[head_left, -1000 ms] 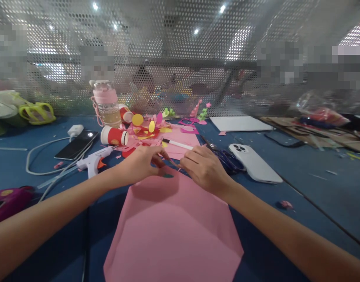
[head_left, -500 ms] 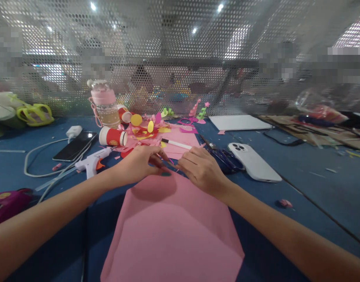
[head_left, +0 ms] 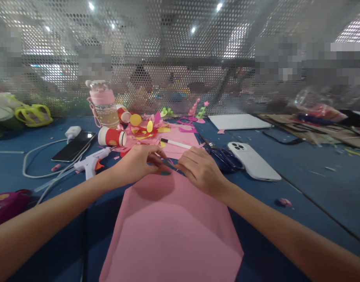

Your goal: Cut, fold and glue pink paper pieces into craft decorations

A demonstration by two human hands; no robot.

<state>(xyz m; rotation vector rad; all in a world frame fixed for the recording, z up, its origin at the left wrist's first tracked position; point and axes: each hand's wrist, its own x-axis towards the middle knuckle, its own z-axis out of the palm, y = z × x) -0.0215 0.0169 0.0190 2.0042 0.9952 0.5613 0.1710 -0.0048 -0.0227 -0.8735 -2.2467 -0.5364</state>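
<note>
A large pink paper sheet (head_left: 174,227) lies at the front centre, its far end under my fingers. Above its far edge, my left hand (head_left: 140,164) has its fingertips pinched together on something thin and small. My right hand (head_left: 197,168) faces it from the right, fingers curled and closed near the same thin piece. What each hand holds is too small to make out. Just beyond the hands lie a white marker (head_left: 175,143) with a black cap and a smaller pink sheet (head_left: 182,137).
A glue gun (head_left: 93,161), black phone (head_left: 74,147), red cup (head_left: 112,137) and bottle (head_left: 102,103) stand or lie to the left. Scissors (head_left: 227,158) and a white phone (head_left: 253,160) are right of my hands. Paper scraps (head_left: 144,129) lie behind; a perforated metal screen (head_left: 168,51) stands at the back.
The view has shifted very slightly. Both hands stay in nearly the same place, with a small movement at the fingertips.
</note>
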